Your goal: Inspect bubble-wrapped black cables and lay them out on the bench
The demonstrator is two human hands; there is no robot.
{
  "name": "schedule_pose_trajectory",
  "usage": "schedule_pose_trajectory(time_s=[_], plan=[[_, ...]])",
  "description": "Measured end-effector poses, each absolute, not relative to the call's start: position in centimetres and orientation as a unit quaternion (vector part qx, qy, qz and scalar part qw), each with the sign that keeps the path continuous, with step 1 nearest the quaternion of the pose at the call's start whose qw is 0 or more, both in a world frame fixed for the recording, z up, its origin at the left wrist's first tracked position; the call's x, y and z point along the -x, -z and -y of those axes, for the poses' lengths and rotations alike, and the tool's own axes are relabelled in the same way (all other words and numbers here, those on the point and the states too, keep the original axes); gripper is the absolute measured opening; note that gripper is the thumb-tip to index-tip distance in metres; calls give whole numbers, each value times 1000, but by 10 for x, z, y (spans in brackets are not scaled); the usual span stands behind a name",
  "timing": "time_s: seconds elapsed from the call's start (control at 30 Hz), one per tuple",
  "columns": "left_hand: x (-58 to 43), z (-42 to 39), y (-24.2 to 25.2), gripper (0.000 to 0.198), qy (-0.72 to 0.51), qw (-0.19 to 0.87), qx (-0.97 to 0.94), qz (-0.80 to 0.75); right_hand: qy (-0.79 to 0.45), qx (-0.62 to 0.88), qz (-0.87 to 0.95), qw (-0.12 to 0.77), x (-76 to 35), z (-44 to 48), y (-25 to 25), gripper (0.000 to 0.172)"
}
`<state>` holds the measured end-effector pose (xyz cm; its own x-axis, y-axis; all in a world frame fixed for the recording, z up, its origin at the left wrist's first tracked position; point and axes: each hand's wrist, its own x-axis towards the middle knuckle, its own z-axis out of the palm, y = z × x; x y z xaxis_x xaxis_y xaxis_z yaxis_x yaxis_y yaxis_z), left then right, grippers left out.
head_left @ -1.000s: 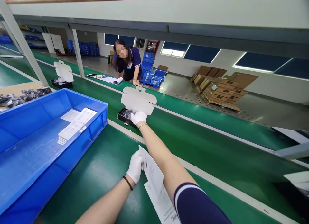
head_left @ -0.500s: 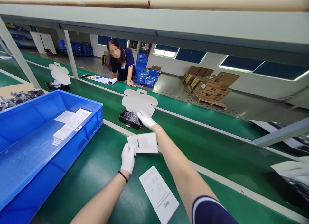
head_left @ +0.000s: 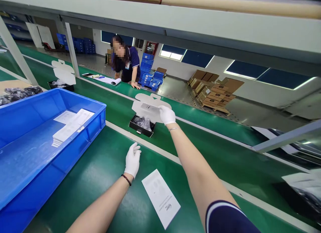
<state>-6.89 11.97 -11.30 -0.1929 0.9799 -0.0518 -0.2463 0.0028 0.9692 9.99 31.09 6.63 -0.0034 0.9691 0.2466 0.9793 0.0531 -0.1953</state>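
The small white card (head_left: 150, 107) has passed from the left hand to the right hand and is now held over the open black box (head_left: 141, 128), against the white die-cut insert (head_left: 147, 104) rising behind the box. The gloved right hand (head_left: 167, 115) is bunched just beside the box, its fingers pinching the card's edge. A clear bag of black items (head_left: 142, 123) is seen inside the box. The gloved left hand (head_left: 132, 160) is empty, its fingers slightly spread, over the green conveyor belt (head_left: 75, 169) in front of the box. A printed leaflet (head_left: 160, 198) lies flat on the belt, also in front of the box. A blue plastic tote (head_left: 100, 124) holding stacked papers (head_left: 70, 125) stands left of the box. A co-worker (head_left: 125, 61) leans over the belt beyond the box.
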Motion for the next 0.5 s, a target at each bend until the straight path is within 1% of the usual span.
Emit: schedule_pose_trajectory(time_s=[0.2,0.23,0.3,0.37,0.4,0.43,0.47,0.5], plan=[[68,-121,116,40,-595,523,-370,-485,-7,697,706,126,-87,-323,-36,37],[68,-121,115,40,-595,525,-371,-482,-4,701,702,128,-89,-320,-35,40],[70,-120,114,39,-595,527,-373,-478,27,706,691,155,-97,-306,-35,51],[72,-120,113,39,-594,524,-379,-478,56,704,681,193,-107,-277,-34,58],[73,-120,112,39,-593,521,-383,-480,48,702,681,200,-111,-256,-32,56],[74,-120,112,39,-590,517,-390,-482,22,702,685,195,-115,-230,-28,52],[74,-120,112,39,-586,512,-400,-484,-24,701,692,171,-118,-200,-22,48],[74,-120,112,38,-579,507,-413,-487,-80,702,695,133,-119,-167,-15,47]])
